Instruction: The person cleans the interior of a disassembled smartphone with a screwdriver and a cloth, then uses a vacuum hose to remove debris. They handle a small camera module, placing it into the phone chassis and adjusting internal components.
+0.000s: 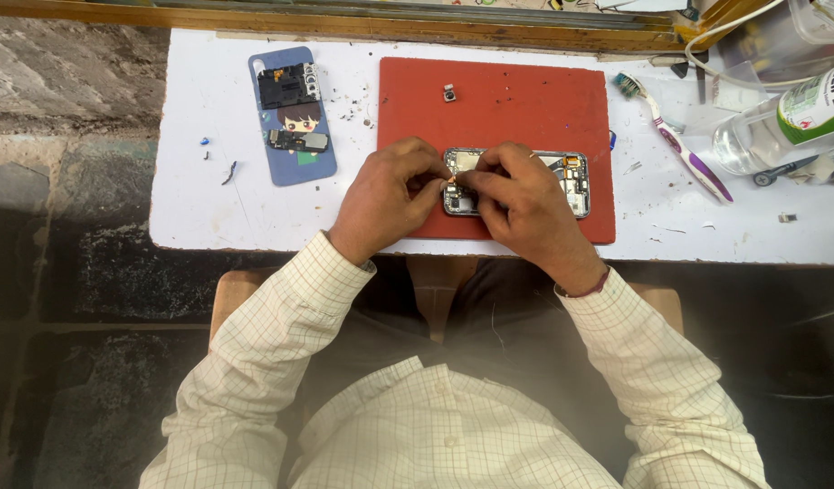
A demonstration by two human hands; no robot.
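Note:
An opened phone (pixel 562 177) lies flat on a red mat (pixel 525 100), its inner boards showing. My left hand (pixel 390 195) rests on the phone's left end, fingers curled against it. My right hand (pixel 516 204) covers the phone's middle, thumb and forefinger pinched over a small part near the left end; what they pinch is too small to tell. The fingertips of both hands meet there. A small loose camera part (pixel 449 92) sits on the mat farther back.
A blue phone back cover (pixel 292 118) with small black parts on it lies to the left on the white table (pixel 200 181). To the right lie a purple-and-white toothbrush (pixel 679 140) and a clear plastic bottle (pixel 788 122). Tiny screws and scraps dot the table.

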